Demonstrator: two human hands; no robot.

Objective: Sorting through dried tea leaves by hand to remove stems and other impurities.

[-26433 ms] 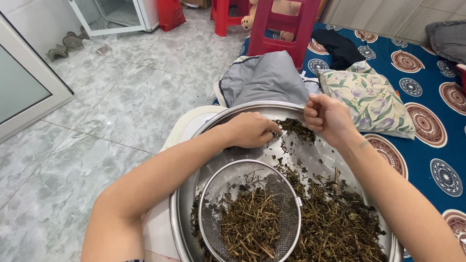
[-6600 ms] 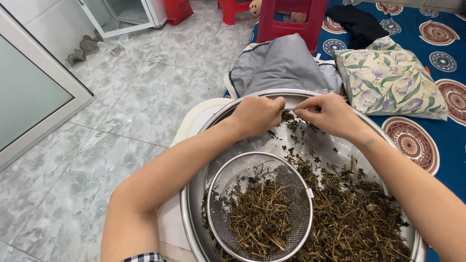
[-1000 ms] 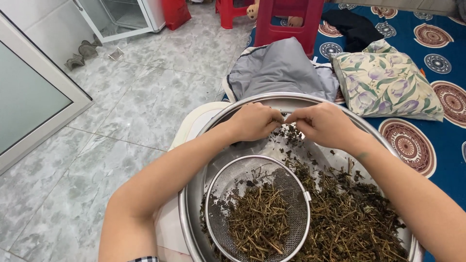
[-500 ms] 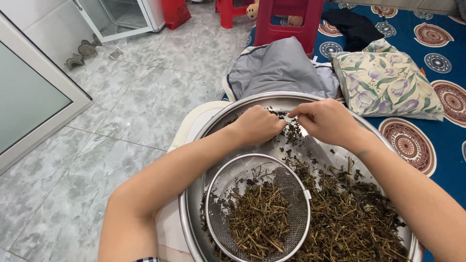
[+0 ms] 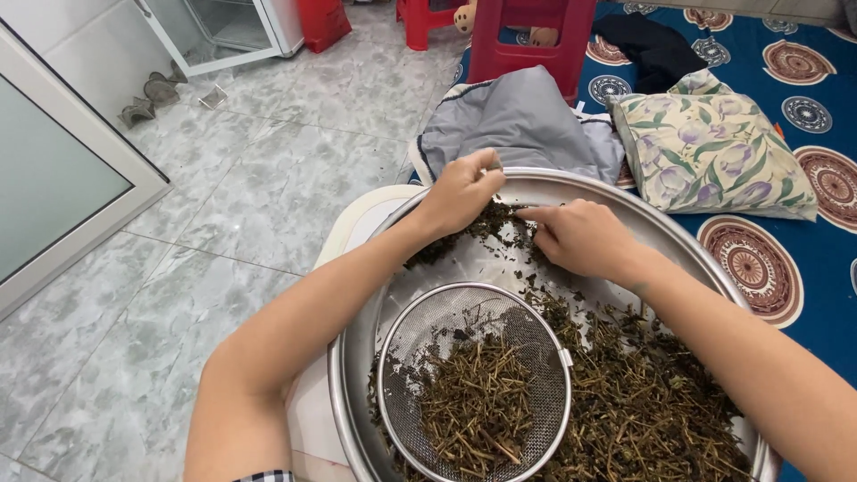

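Hands have drifted apart since half a second ago: left hand (image 5: 460, 192) pinches a small herb bit at the far rim of the big steel basin (image 5: 625, 207), right hand (image 5: 580, 236) curled on dried herbs (image 5: 643, 402). Mesh strainer (image 5: 473, 384) near side holds picked stems (image 5: 473, 406).

Bright, even daylight, soft shadows, sharp focus, slight wide-angle bending at edges.
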